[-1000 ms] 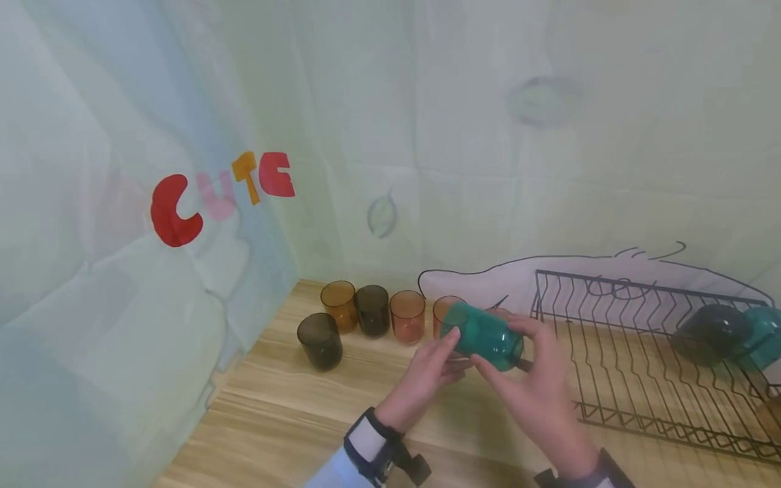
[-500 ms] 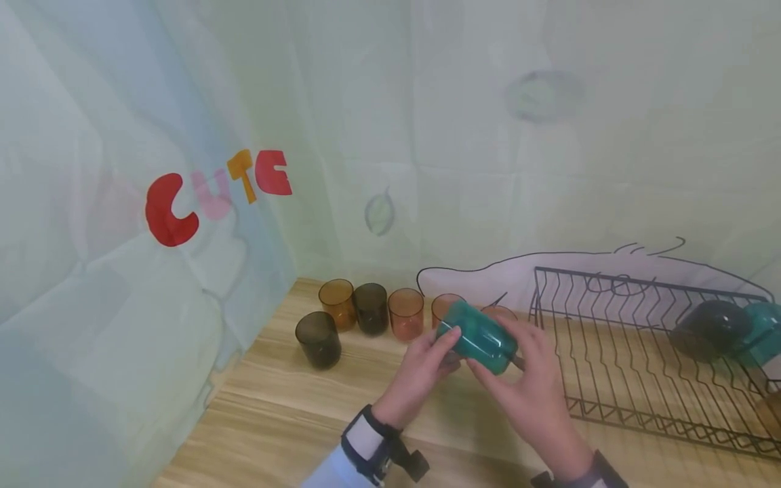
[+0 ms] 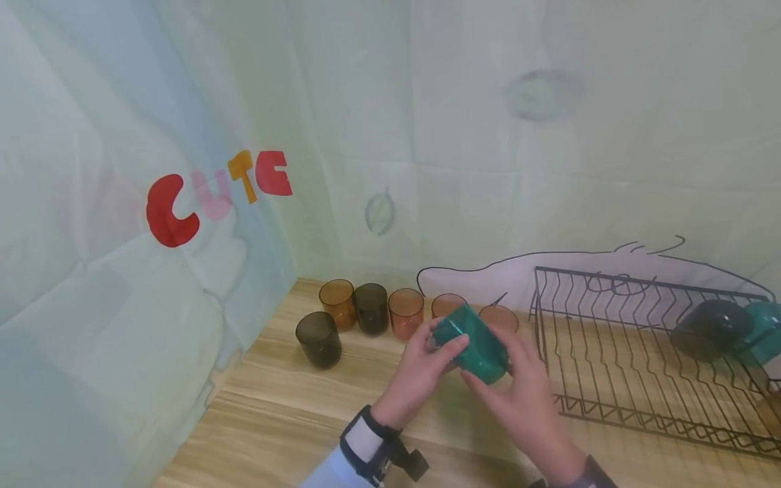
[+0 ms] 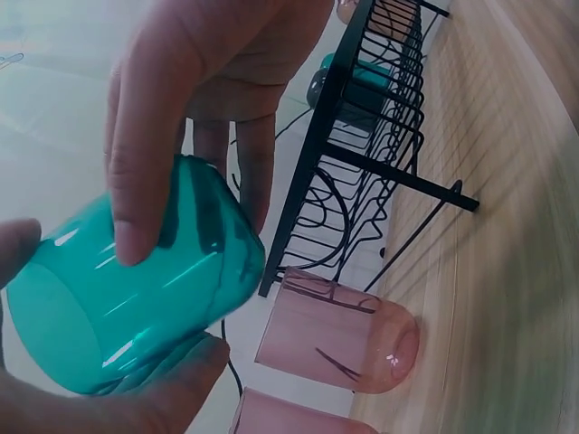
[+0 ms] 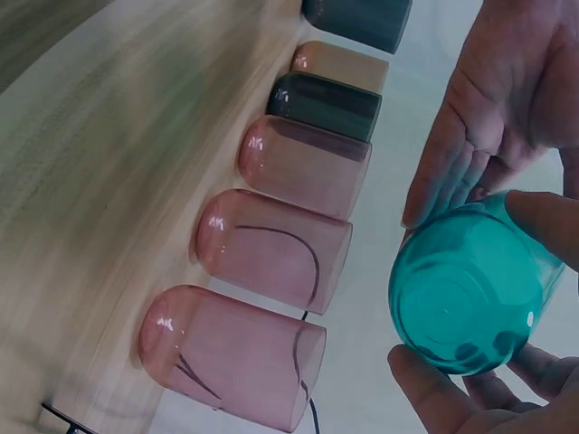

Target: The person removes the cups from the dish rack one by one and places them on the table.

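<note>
Tilting a teal cup [image 3: 478,351] more steeply than a second ago, both hands busy, left of the wire rack [image 3: 610,277]. Base end has swung lower; right hand [image 3: 523,393] has drifted slightly away from the rack with it. Rack-side pink cup [image 3: 499,317] shows more fully now.

Grip: left hand [image 3: 417,381] holds the mouth end, thumb on the near side; right hand's thumb and fingers close about the base end. Both narrowed onto the one cup.

Meaning, as I read it: the cup is being turned in the fingers, handling still under way; it is off the worktop [image 3: 287,413] and outside the rack.

Also left of the rack, mouths up: two more pink cups [image 3: 406,316], a dark cup [image 3: 371,310], an amber cup [image 3: 337,306], then another dark cup [image 3: 320,343] in front of the amber. Inside the rack, toward its right end: a third dark cup [image 3: 712,331] and a second teal one [image 3: 767,332]. Cannot tell exactly how those two rest.
</note>
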### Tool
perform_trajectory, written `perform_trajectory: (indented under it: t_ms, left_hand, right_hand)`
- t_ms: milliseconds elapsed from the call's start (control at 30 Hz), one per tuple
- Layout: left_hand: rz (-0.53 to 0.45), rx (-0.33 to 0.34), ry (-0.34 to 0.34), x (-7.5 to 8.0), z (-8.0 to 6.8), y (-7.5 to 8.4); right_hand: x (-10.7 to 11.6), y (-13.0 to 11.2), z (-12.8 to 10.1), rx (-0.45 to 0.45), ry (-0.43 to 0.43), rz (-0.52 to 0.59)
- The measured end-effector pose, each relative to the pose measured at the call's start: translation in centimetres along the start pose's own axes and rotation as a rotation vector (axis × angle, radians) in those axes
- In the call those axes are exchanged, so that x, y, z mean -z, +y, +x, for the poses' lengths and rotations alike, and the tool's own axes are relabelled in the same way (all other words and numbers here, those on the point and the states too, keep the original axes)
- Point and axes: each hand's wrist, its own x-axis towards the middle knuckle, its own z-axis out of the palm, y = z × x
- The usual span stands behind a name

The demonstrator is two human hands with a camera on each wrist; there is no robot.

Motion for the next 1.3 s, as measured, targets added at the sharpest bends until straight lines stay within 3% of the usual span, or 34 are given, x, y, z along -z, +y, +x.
perform_trajectory:
  t_ms: [300,600,900,1100,1300]
  left_hand:
    - [0.184,-0.025,0.073,0.3,-0.2,-0.2]
    - [0.178,-0.069,0.063,0.6,-0.3,-0.7]
    - [0.214,-0.084,0.114,1.7,-0.6,-1.7]
    - [0.243,-0.1,0.184,3.3,-1.0,-2.7]
    - [0.292,-0.095,0.327,5.3,-0.9,-3.9]
  right_hand:
    - [-0.5,0.2,-0.3,0.055,-0.01,-0.021]
    - [-0.9,0.7,-0.3,0.074,-0.025,-0.015]
    - [-0.9,0.6,-0.5,0.068,-0.035,-0.062]
    - [-0.8,0.7,-0.7,0.05,-0.035,-0.091]
    - [-0.7,0.7,-0.7,0.044,-0.038,-0.102]
